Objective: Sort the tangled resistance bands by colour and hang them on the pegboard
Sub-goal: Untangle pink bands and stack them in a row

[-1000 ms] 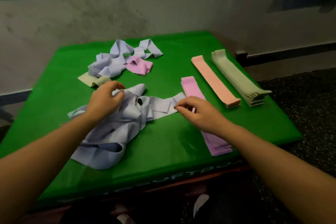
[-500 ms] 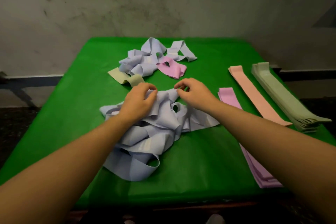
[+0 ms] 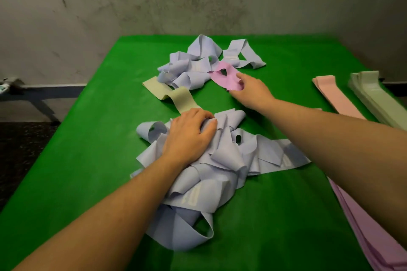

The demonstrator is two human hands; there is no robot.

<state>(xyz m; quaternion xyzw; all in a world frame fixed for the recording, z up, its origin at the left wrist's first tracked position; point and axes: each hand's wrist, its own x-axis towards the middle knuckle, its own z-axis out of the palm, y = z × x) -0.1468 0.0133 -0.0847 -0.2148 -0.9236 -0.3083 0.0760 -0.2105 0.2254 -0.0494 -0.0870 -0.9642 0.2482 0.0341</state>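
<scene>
The left hand lies palm down, fingers curled and pressing. The right hand reaches further forward, arm stretched out, fingers bent in a pinch. Both forearms are bare.

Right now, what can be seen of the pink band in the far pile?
The pink band is a flat, matte, stretchy-looking loop, crumpled with a small opening showing. It lies on the green table at the right edge of the far lavender tangle, touching it. The right hand takes its near end between fingers and thumb.
</scene>
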